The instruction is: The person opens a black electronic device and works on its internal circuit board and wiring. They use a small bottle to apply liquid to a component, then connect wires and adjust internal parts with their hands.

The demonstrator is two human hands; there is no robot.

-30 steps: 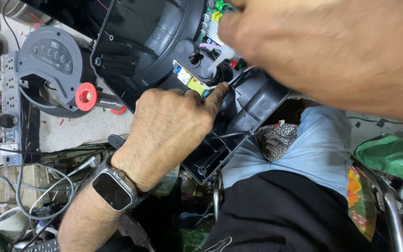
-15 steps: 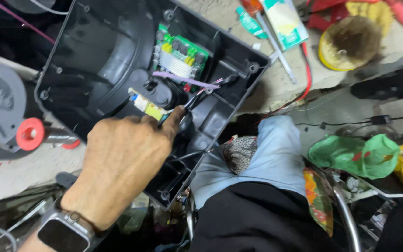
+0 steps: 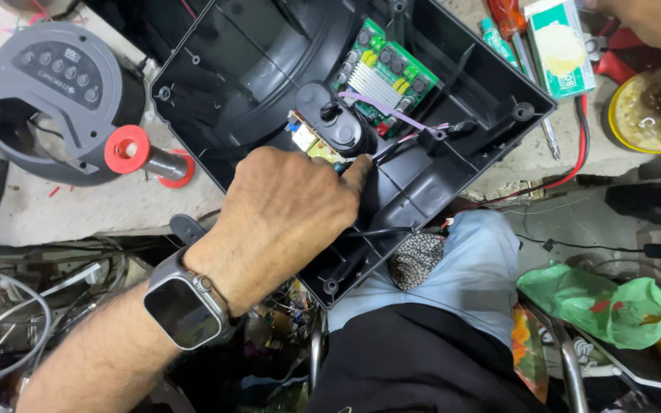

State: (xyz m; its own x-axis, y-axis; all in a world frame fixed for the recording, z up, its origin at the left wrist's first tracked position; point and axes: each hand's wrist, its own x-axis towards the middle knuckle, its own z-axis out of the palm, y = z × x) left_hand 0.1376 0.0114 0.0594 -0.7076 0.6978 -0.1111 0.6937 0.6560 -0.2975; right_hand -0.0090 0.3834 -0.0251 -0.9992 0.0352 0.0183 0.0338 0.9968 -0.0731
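the open black plastic housing point(image 3: 422, 176) rests tilted between the table point(image 3: 101, 206) edge and the person's knee, its green circuit board point(image 3: 382, 76) facing up. the left hand point(image 3: 284, 210) is curled inside, fingertips pressing near a small yellow-white board point(image 3: 304, 140), though whether they pinch a wire is hidden. only a sliver of the right hand point(image 3: 656, 23) shows at the top corner, so its grip cannot be told.

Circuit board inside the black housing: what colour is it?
Green, with black and yellow parts, on the circuit board in the housing; head view.

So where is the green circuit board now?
Head view: the green circuit board sits inside the black plastic housing, upper centre, just above the left hand.
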